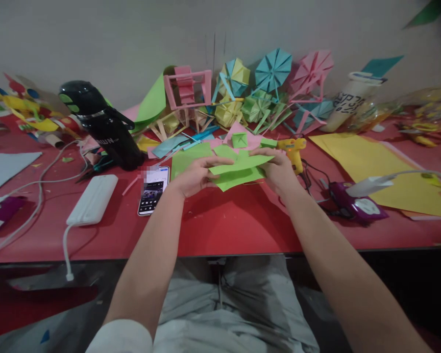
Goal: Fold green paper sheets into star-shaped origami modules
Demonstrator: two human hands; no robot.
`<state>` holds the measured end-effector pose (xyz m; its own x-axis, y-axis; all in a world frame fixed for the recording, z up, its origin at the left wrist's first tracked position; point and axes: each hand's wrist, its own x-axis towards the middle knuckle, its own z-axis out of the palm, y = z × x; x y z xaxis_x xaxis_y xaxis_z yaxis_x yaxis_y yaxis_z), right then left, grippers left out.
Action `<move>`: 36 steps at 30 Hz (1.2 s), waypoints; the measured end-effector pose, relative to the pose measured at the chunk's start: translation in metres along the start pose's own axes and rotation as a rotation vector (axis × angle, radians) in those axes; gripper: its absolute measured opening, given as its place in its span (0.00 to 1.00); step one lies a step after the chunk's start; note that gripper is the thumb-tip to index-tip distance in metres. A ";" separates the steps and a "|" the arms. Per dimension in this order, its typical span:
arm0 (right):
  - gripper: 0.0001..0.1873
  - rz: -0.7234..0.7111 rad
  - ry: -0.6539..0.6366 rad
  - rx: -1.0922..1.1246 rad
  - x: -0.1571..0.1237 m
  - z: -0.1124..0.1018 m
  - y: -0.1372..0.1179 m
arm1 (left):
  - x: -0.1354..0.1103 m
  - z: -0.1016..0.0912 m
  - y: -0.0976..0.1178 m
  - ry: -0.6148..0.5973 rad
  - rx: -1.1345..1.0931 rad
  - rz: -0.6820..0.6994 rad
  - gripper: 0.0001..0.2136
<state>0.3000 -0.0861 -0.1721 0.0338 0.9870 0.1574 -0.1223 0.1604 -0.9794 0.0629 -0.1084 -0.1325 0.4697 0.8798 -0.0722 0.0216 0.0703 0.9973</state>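
Observation:
Both my hands hold a stack of green paper sheets (pixel 238 172) just above the red table (pixel 235 225). My left hand (pixel 193 175) grips the stack's left edge, thumb on top and fingers curled underneath. My right hand (pixel 277 169) pinches the right edge the same way. The sheets are fanned slightly, with corners pointing left and right. A small folded green square (pixel 239 140) lies on pink paper (pixel 252 138) just behind the stack.
A phone (pixel 153 190) and a white power bank (pixel 92 199) with cable lie left, beside a black bottle (pixel 103 125). A yellow glue gun (pixel 294 149) and purple device (pixel 353 203) sit right, near yellow sheets (pixel 382 162). Folded paper models (pixel 250 93) line the wall.

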 end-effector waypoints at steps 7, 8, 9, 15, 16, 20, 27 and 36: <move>0.09 0.021 -0.048 -0.020 -0.004 0.001 -0.001 | -0.005 0.012 0.003 -0.068 0.001 -0.112 0.20; 0.09 0.024 -0.055 -0.028 -0.004 0.001 0.000 | -0.002 0.015 0.000 -0.048 0.040 -0.118 0.19; 0.09 0.018 -0.056 -0.034 -0.003 0.001 0.000 | 0.000 0.017 -0.004 -0.045 0.077 -0.109 0.17; 0.20 0.086 0.122 0.134 0.004 0.004 0.001 | 0.019 0.024 -0.022 0.314 0.092 -0.062 0.23; 0.23 0.123 0.131 0.156 0.004 0.005 0.000 | 0.020 0.024 -0.023 0.355 0.091 -0.058 0.25; 0.26 0.200 0.006 0.131 -0.002 0.010 -0.004 | 0.022 0.029 -0.022 0.358 0.003 -0.075 0.29; 0.21 0.241 -0.090 0.047 -0.012 0.015 -0.008 | 0.018 0.035 -0.020 0.260 -0.040 -0.152 0.24; 0.16 0.242 -0.175 0.002 -0.016 0.022 -0.006 | 0.024 0.033 -0.021 0.364 -0.185 -0.052 0.10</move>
<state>0.2787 -0.1027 -0.1658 -0.1682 0.9839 -0.0608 -0.1076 -0.0796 -0.9910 0.1027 -0.1047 -0.1547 0.1287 0.9794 -0.1559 -0.1372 0.1733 0.9753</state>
